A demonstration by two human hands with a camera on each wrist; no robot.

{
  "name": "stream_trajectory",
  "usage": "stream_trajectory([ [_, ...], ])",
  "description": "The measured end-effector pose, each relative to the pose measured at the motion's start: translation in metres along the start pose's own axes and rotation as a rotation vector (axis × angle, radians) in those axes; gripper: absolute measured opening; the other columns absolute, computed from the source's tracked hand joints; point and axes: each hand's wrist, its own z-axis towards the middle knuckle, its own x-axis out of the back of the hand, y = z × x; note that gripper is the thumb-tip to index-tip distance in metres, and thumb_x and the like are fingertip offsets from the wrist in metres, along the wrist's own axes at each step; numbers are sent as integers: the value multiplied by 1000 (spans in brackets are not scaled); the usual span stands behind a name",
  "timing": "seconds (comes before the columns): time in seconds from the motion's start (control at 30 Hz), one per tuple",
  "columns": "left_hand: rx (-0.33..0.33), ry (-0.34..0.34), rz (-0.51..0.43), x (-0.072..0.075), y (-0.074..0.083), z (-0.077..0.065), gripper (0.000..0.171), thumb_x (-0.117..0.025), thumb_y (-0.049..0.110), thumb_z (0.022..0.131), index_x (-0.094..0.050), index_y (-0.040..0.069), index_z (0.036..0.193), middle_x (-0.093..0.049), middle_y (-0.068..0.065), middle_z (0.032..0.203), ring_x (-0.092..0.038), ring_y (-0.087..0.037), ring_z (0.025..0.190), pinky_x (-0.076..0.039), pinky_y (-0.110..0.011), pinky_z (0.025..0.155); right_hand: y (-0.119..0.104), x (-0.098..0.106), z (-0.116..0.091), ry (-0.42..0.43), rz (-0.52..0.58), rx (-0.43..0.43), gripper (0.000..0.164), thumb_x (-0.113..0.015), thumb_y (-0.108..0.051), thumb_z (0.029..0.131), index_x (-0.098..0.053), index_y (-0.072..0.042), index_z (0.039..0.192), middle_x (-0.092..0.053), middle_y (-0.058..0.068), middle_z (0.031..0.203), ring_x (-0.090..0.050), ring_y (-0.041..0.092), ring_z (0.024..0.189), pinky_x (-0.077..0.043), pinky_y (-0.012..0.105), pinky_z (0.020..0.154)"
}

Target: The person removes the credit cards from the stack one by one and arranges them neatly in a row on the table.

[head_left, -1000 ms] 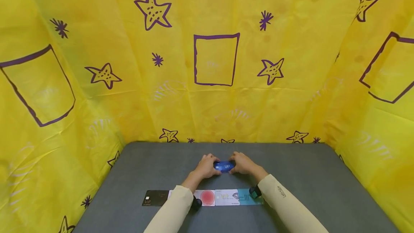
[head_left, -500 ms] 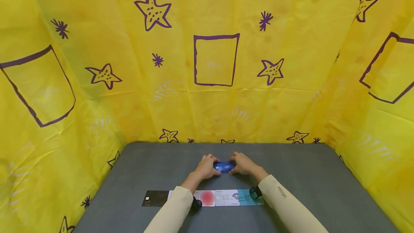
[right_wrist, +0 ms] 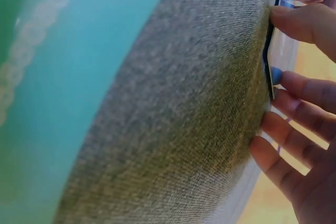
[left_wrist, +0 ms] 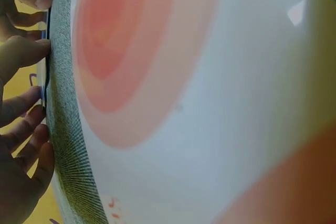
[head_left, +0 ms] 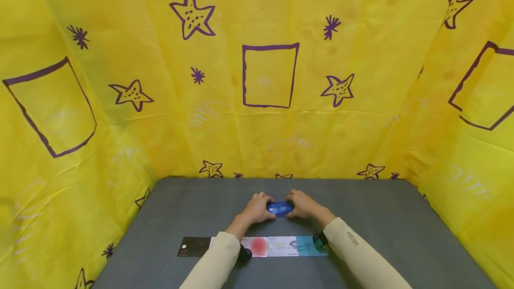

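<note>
A blue card (head_left: 280,209) printed with "VIP" lies between my two hands, past the row of cards. My left hand (head_left: 258,208) holds its left end between thumb and fingertips. The right end is held in the same way by my right hand (head_left: 304,205). In the right wrist view the card appears edge-on as a thin dark line (right_wrist: 269,51) beside the thumb (right_wrist: 302,23). Whether it touches the table is hard to tell.
A row of cards spans the grey table (head_left: 192,208) beneath my forearms: a black card (head_left: 194,247), a card with a red circle (head_left: 259,247), a white card (head_left: 282,246) and a teal card (head_left: 306,248). My left sleeve partly covers another. Yellow patterned cloth (head_left: 265,142) encloses the table's back and sides.
Both hands keep their hold on the blue card at nearly the same place. The whole view shifts slightly.
</note>
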Motion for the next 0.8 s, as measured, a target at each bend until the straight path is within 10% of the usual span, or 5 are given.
stream_trajectory([
  [0.8,-26,-43,-85,7,12,-4,53,-78,34,79,-63,12,125,-54,-6,118,-45,-21,106,-46,-40,93,9,15,-21,63,88,11,47,-82,-30,75,-69,-5,112,-57,2,97,-50,13,84,-47,34,79],
])
